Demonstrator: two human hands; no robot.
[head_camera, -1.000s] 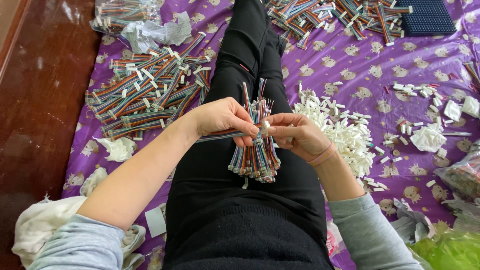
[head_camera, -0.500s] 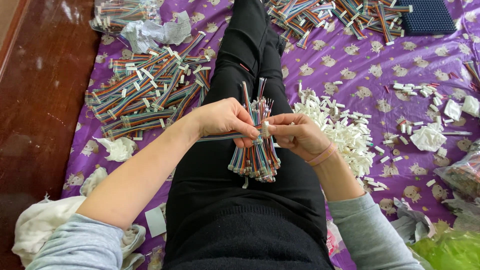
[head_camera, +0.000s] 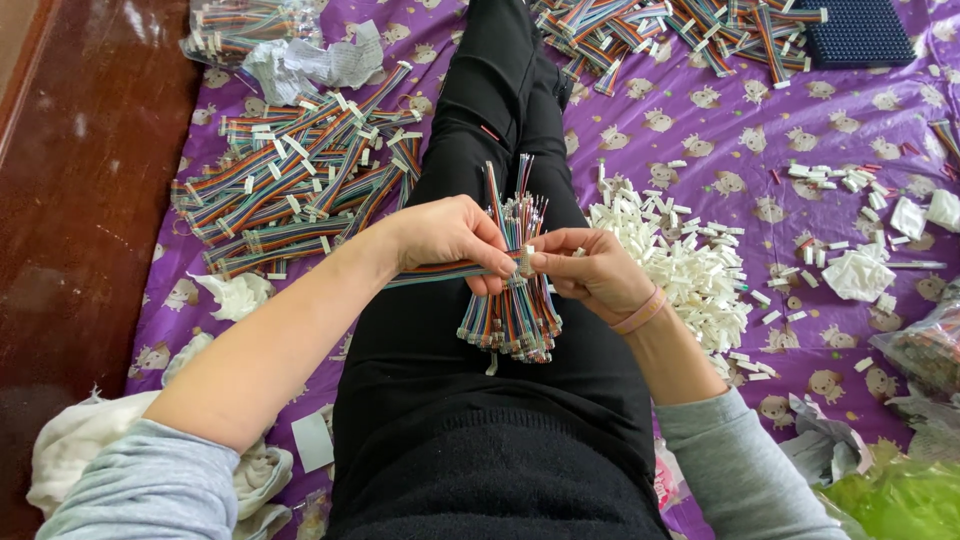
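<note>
Surface: purple patterned sheet (head_camera: 700, 120), wire piles spread about.
Left hand (head_camera: 450, 238): pinching a flat rainbow ribbon wire (head_camera: 440, 272) over lap.
Right hand (head_camera: 590, 268): clasping upright wire bundle (head_camera: 515, 300), fingertips pinching white connector (head_camera: 524, 262).
Beside right: white connector heap (head_camera: 690, 270).

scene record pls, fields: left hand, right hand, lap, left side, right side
left hand: left hand pinches a flat rainbow ribbon cable
right hand: right hand meets it at the cable's end, holding a bundle of coloured wires
lap: black trousers
left side: pile of ribbon cables on purple sheet
right side: heap of white connectors
</note>
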